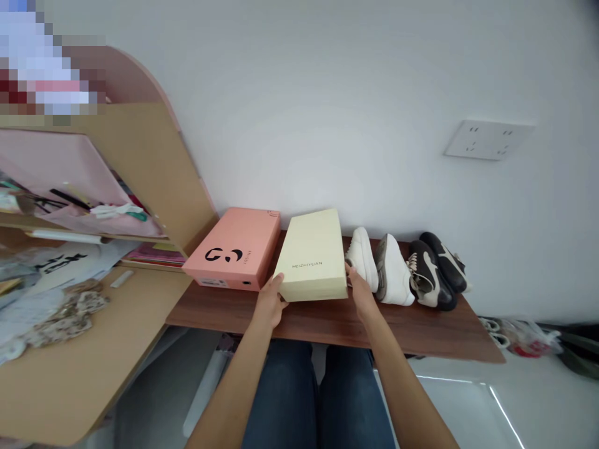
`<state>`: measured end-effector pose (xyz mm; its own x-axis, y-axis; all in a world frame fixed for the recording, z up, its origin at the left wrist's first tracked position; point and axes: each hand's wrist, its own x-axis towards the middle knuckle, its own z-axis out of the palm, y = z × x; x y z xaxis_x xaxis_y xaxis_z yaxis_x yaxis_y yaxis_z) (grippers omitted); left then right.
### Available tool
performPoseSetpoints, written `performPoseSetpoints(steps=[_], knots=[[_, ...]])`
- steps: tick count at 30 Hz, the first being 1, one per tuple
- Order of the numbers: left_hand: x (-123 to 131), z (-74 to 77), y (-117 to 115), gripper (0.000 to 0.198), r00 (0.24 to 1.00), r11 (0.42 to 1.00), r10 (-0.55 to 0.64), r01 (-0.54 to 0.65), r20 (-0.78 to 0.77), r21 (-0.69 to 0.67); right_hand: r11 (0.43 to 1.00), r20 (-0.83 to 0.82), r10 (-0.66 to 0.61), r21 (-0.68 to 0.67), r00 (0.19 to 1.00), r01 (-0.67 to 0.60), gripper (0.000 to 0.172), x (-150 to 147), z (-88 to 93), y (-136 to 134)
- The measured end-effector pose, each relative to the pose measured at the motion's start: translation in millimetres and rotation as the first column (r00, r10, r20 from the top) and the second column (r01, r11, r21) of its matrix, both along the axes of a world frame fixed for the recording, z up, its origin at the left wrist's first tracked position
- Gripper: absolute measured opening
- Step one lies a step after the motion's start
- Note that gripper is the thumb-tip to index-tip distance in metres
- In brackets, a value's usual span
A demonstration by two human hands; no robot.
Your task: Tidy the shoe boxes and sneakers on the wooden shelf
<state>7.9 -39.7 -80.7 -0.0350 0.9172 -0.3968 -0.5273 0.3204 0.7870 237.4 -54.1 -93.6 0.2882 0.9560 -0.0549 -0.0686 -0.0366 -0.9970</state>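
A cream shoebox [311, 246] with MEIZHIYUAN printed on its lid is between my hands, over the dark wooden shelf board [318, 321]. My left hand [270, 304] grips its near left corner, thumb on the side and fingers partly beneath. On the near right edge, my right hand [360, 288] holds the box with its fingers against the side. To the left lies a closed pink shoebox [238, 246] with black lettering. Right of the cream box are a pair of white sneakers [394, 271] and a pair of black-and-beige sneakers [428, 274].
On the left stands a light wooden desk [154, 305] with a hutch, papers and a patterned cloth [70, 315]. A white wall socket plate [489, 138] is at the upper right. Plastic bags [528, 337] and more shoes lie on the floor at right.
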Motion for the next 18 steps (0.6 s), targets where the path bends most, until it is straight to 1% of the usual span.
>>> performPoseSetpoints(steps=[4,6,8,14,18], knots=[[-4,3.6,4,0.052,0.992,0.989,0.052,-0.035,-0.118,0.142,0.991,-0.061,0.114,-0.067,0.992,-0.118,0.069,-3,-8.8,7],[-4,2.7,7,0.055,0.988,0.978,0.071,-0.042,-0.136,0.206,0.982,-0.094,0.165,-0.076,0.982,-0.172,0.066,-5,-15.3,10],[-4,0.1,10,0.059,0.987,0.968,0.075,-0.039,-0.139,0.249,0.978,-0.101,0.192,-0.065,0.976,-0.199,0.063,-7,-21.9,12],[-8,-13.3,13,0.061,0.981,0.956,0.096,-0.043,-0.171,0.290,0.977,-0.137,0.204,-0.034,0.969,-0.210,0.056,-15,-34.6,17],[-9,-21.6,15,0.056,0.978,0.965,0.107,-0.058,-0.182,0.255,0.978,-0.154,0.190,-0.053,0.970,-0.200,0.054,-20,-35.6,19]])
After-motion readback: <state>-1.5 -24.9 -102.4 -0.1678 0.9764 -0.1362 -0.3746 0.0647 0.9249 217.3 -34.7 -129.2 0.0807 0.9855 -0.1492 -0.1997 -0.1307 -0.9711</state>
